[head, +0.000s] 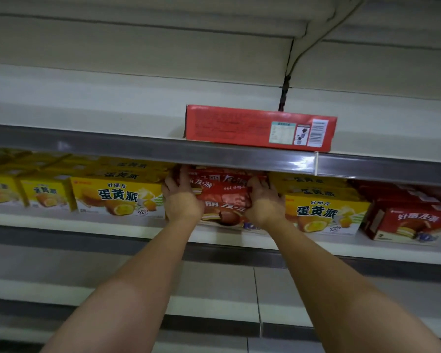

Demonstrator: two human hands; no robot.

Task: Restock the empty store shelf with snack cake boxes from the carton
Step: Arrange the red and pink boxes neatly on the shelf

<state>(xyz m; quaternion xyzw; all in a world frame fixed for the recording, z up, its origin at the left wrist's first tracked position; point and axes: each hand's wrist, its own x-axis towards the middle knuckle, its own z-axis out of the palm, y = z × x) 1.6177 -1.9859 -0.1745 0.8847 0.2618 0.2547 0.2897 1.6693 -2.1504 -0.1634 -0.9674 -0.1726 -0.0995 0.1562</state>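
Both my hands reach into the middle shelf (61, 220). My left hand (181, 197) grips the left end of a red snack cake box (222, 192), and my right hand (264, 202) grips its right end. The box sits on top of another red box (224, 216), between two rows of yellow boxes. Its far part is hidden under the shelf rail above. A further red box (260, 128) lies flat on the upper shelf (112, 108), its back label toward me.
Yellow egg-yolk pie boxes (117, 197) fill the middle shelf to the left, and more yellow boxes (323, 212) stand to the right. Red boxes (413, 222) are stacked at the far right. A grey price rail (138, 149) runs above my hands. Lower shelves (214, 309) lie below.
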